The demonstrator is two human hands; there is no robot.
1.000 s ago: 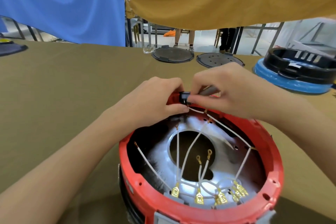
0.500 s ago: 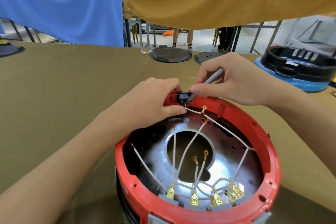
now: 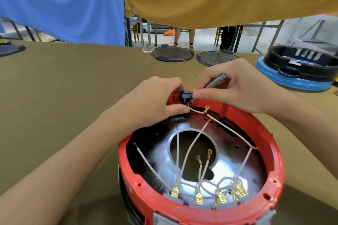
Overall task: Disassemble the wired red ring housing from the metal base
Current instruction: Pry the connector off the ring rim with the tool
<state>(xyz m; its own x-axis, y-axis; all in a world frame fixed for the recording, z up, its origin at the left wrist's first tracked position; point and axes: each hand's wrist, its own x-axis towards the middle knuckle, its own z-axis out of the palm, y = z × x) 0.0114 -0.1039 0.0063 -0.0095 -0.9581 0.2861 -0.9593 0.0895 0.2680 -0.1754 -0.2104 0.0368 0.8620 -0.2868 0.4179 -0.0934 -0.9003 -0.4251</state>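
- Housing: the red ring housing [image 3: 201, 204] is seen near the front edge of the olive-brown table [image 3: 64, 87], seated around the shiny metal base [image 3: 228, 166], which has a large round opening in the middle
- White wires [image 3: 192, 144] are strung across the inside of the ring, and brass spade terminals [image 3: 199, 198] are lined up along its near edge
- A small black component [image 3: 185, 96] is set in the far rim of the ring, with one white wire running out of it
- The far rim is gripped by the left hand [image 3: 155, 100], fingers curled over the outside and thumb pressed on the inside just beside the black component
- A thin grey tool [image 3: 215, 82] is pinched in the right hand [image 3: 239, 87], thumb and fingers closed on its shaft; its tip appears to be touching the black component, though the contact is partly hidden by the thumb
- Two dark round lids [image 3: 172, 54] are laid at the far side of the table, and a black-and-blue appliance part [image 3: 301, 71] is placed at the right edge
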